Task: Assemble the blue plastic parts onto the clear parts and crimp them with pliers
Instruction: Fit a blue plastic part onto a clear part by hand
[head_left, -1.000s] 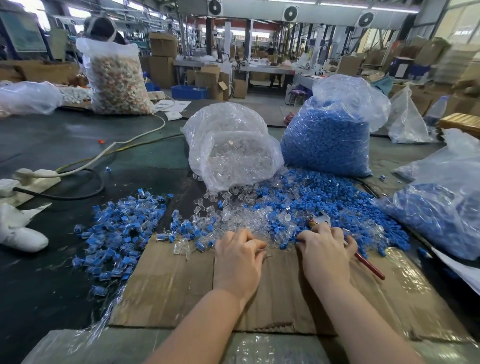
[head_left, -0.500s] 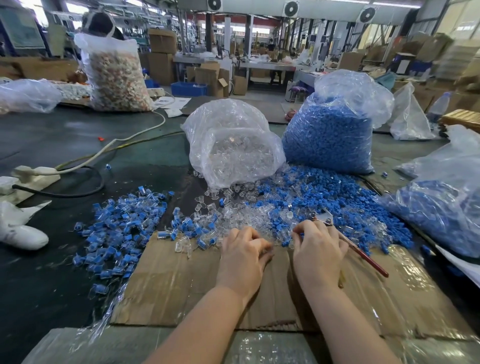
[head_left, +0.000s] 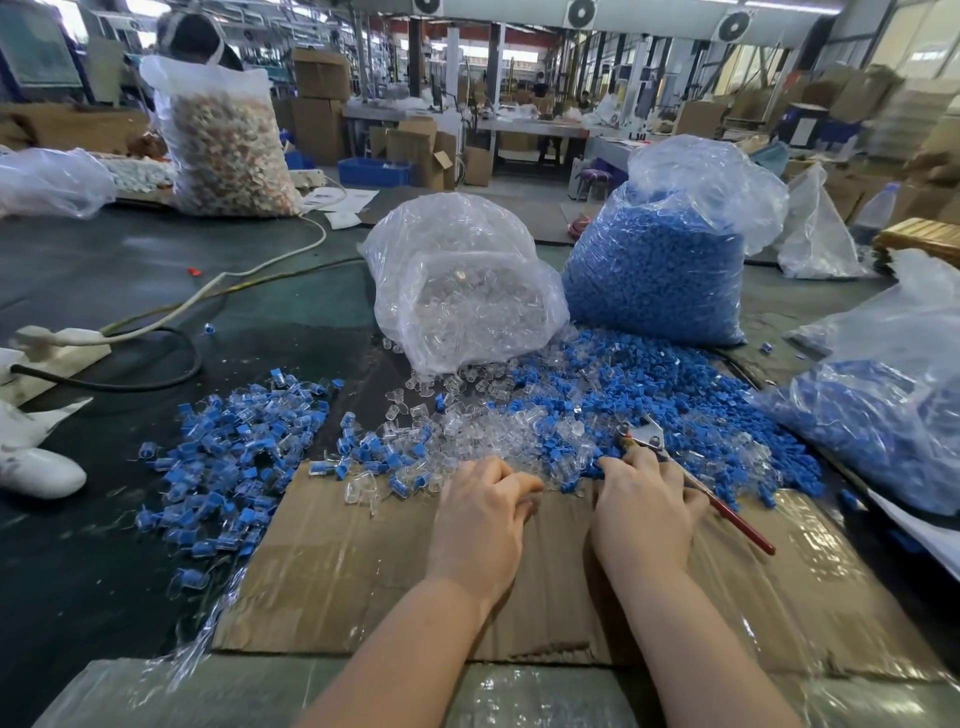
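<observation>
Loose clear parts (head_left: 498, 431) and blue parts (head_left: 639, 395) lie mixed in a heap in front of me. My left hand (head_left: 483, 514) rests on the cardboard sheet (head_left: 363, 561) at the heap's edge. Its fingers curl round a clear part that is mostly hidden beneath them. My right hand (head_left: 644, 504) grips the red-handled pliers (head_left: 727, 514), whose metal jaws stick out past the fingers above the blue parts. Its fingertips touch the blue parts. To the left lies a pile of assembled blue-and-clear pieces (head_left: 234, 452).
Behind the heap stand a bag of clear parts (head_left: 457, 291) and a bag of blue parts (head_left: 660, 260). Another bag of blue parts (head_left: 883, 415) lies at the right. Cables and a power strip (head_left: 57, 348) sit far left. A person stands behind a sack (head_left: 223, 140).
Both hands have edged slightly forward into the heap. The right hand's fingers have reached in among the blue parts, and the pliers' jaws have risen a little.
</observation>
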